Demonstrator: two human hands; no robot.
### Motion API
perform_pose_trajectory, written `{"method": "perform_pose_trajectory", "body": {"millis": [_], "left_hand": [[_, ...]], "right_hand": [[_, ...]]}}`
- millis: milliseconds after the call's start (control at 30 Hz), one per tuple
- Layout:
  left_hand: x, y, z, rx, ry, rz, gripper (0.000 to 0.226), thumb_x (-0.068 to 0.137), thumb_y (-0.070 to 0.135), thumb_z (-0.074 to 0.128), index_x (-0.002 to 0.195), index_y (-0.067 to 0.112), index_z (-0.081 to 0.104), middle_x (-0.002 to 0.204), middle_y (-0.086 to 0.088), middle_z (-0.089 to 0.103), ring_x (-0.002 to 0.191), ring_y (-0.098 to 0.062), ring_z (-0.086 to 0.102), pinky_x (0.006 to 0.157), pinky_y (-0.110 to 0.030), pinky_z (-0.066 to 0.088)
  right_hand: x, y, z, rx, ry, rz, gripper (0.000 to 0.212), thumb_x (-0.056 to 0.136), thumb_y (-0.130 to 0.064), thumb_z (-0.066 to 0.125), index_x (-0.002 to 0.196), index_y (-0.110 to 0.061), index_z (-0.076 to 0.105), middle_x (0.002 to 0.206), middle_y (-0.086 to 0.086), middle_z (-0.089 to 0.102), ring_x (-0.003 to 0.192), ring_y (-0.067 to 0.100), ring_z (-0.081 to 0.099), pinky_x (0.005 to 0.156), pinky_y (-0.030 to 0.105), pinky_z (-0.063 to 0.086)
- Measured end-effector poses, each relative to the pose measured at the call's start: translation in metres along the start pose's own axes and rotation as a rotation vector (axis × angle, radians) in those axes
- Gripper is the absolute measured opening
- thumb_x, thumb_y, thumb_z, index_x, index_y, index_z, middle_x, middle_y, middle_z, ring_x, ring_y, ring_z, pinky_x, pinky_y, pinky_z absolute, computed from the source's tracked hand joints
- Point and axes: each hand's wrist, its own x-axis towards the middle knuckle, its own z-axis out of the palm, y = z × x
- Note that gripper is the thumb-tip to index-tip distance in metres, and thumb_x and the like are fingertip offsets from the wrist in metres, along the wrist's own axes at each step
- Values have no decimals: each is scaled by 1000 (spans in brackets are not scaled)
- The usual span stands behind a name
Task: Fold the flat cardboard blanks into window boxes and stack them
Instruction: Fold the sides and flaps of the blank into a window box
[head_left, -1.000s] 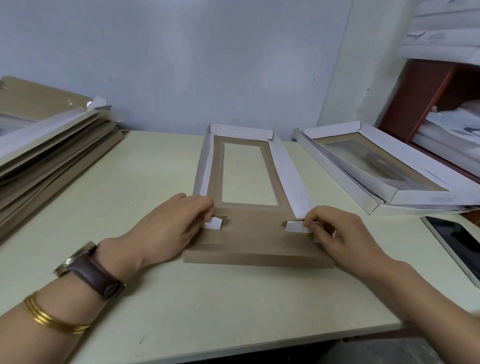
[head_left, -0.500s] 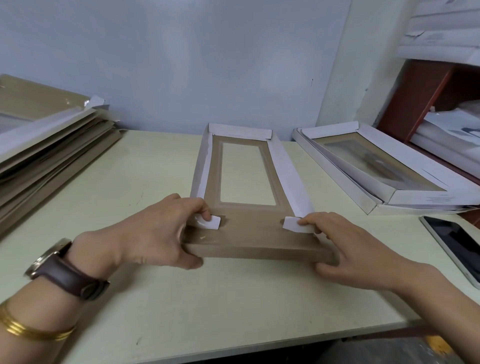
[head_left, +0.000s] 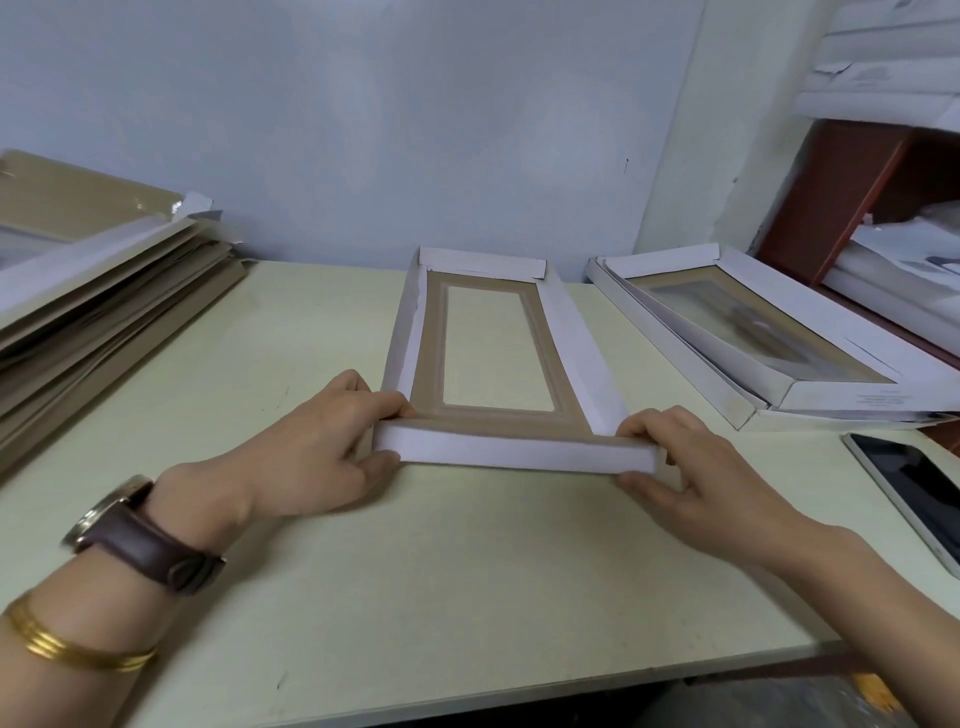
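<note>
A brown-and-white cardboard window box (head_left: 493, 358) lies lengthwise in the middle of the pale table (head_left: 467, 571), its side walls raised and its clear window facing up. The near end flap (head_left: 514, 453) stands folded up, white side toward me. My left hand (head_left: 322, 441) pinches the flap's left corner between thumb and fingers. My right hand (head_left: 680, 457) pinches the right corner the same way. At the left lies a thick pile of flat blanks (head_left: 93, 291). At the right rests a stack of folded window boxes (head_left: 769, 332).
A dark tablet (head_left: 914, 488) lies at the table's right edge, near my right forearm. Behind the finished boxes is a wooden shelf (head_left: 852, 192) holding white cardboard. A blue-grey wall closes the far side.
Both hands have lifted the near end flap from lying flat and brown side up to standing folded over, white side showing; the small white corner tabs are now tucked out of sight.
</note>
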Motion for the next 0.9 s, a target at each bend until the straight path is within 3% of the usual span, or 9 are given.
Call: {"method": "perform_pose_trajectory", "body": {"millis": [167, 333, 467, 600, 667, 767, 900], "left_hand": [[2, 1, -2, -24, 39, -25, 17, 89, 17, 61, 90, 32, 51, 75, 3, 49, 86, 4, 42, 66, -11, 35], [7, -2, 0, -89, 78, -97, 19, 93, 19, 58, 96, 31, 44, 79, 3, 55, 68, -1, 45, 58, -15, 34], [8, -1, 2, -195, 90, -103, 35, 94, 12, 56, 103, 31, 29, 64, -1, 56, 55, -9, 40, 53, -17, 35], [8, -1, 1, -188, 61, -81, 41, 96, 11, 52, 94, 41, 24, 63, -6, 49, 56, -11, 36, 54, -19, 33], [7, -1, 0, -162, 53, -55, 38, 96, 12, 51, 92, 43, 29, 62, 3, 44, 59, -10, 36, 55, -18, 32], [7, -1, 1, -123, 55, -39, 30, 97, 13, 51, 93, 41, 42, 77, 21, 51, 72, -9, 40, 60, -16, 32], [6, -4, 2, -98, 72, -45, 28, 97, 19, 52, 96, 47, 50, 89, 24, 56, 85, -7, 43, 66, -14, 34]], "right_hand": [[7, 2, -2, 58, 9, 74, 34, 85, -33, 66, 102, -51, 43, 92, -11, 51, 72, 13, 49, 60, 12, 36], [15, 2, -1, 124, 48, 114, 50, 87, -28, 67, 104, -59, 31, 82, -14, 58, 69, 8, 50, 61, 16, 36], [16, 3, 6, 169, 116, 124, 57, 88, -17, 67, 108, -45, 23, 68, -20, 59, 77, 7, 50, 62, 29, 39], [14, 5, 10, 149, 156, 99, 47, 90, -15, 64, 93, -35, 21, 63, -16, 53, 67, 6, 49, 57, 21, 37], [13, 4, 10, 121, 142, 82, 42, 92, -19, 61, 92, -42, 26, 69, -11, 50, 66, 4, 48, 57, 22, 36], [13, 5, 9, 82, 90, 72, 37, 93, -24, 57, 98, -55, 37, 88, -6, 50, 83, 2, 49, 64, 23, 36], [12, 7, 10, 69, 70, 74, 30, 94, -28, 55, 108, -53, 47, 88, -5, 50, 91, 1, 46, 69, 22, 38]]}}
